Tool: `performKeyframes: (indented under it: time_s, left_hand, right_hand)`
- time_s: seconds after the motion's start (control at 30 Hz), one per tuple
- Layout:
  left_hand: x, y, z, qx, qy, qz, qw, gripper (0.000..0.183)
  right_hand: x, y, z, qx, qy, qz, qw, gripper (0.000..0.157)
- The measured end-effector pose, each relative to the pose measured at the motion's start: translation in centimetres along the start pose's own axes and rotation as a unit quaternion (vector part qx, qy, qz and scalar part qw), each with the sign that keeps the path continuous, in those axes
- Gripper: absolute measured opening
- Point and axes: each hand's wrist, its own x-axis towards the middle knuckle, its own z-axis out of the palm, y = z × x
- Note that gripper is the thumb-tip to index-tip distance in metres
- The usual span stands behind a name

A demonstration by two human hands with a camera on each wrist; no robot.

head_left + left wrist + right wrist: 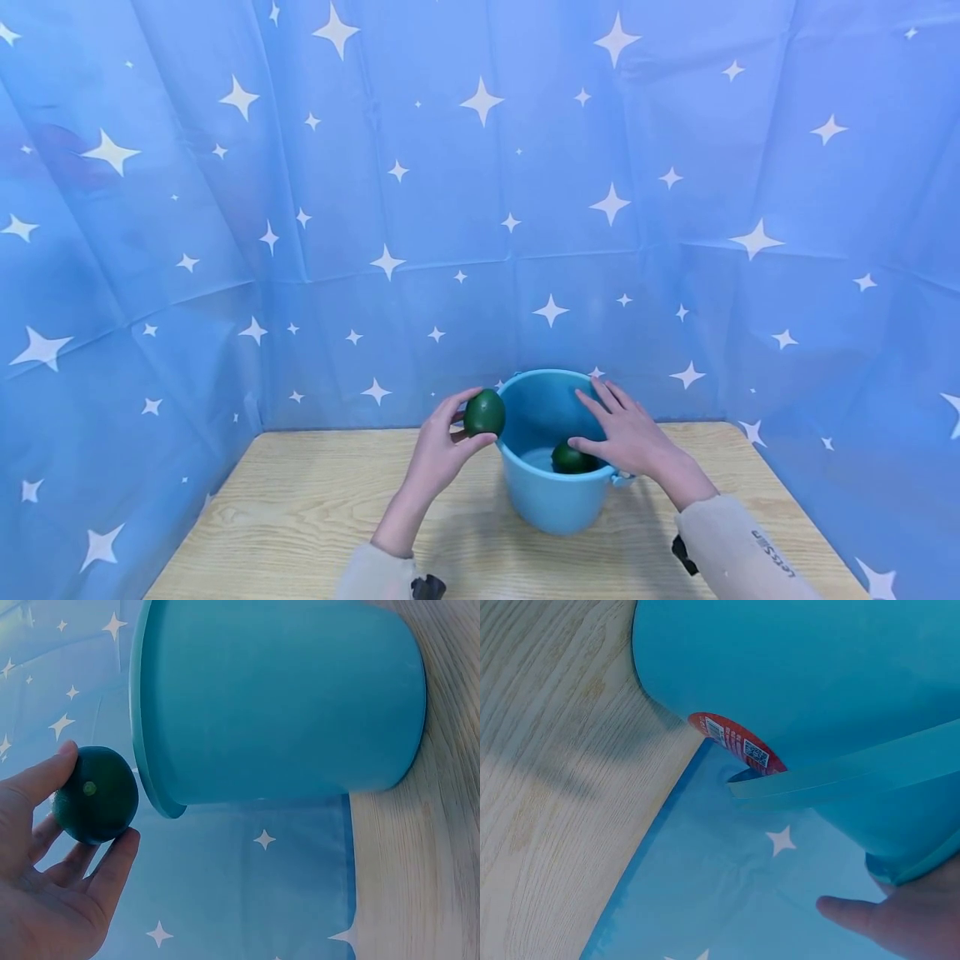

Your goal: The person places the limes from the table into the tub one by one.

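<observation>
My left hand (438,446) holds a dark green rounded fruit (484,413) between thumb and fingers, just outside the left rim of a light blue bucket (551,500). In the left wrist view, the fruit (96,795) shows a pale stem spot and is close to the rim. A second dark green fruit (572,458) lies inside the bucket, partly covered by the front rim and right thumb. My right hand (633,433) is at the bucket's right rim with its fingers spread. In the right wrist view, only part of this hand (922,915) shows, beside the rim.
The bucket stands on a light wooden table (300,508). Its blue handle (855,769) hangs down the outside, near a red label (735,741). A blue curtain (450,208) with white stars surrounds the table at the back and both sides.
</observation>
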Motion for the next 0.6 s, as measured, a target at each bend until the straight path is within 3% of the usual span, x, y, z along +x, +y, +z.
performKeyframes:
  time_s: [0.6]
  left_hand:
    - [0.42,0.64,1.01,0.004,-0.016,0.003,0.9999,0.059]
  right_hand:
    - [-0.02,0.13,0.08,-0.001,0.003,-0.003,1.000,0.085]
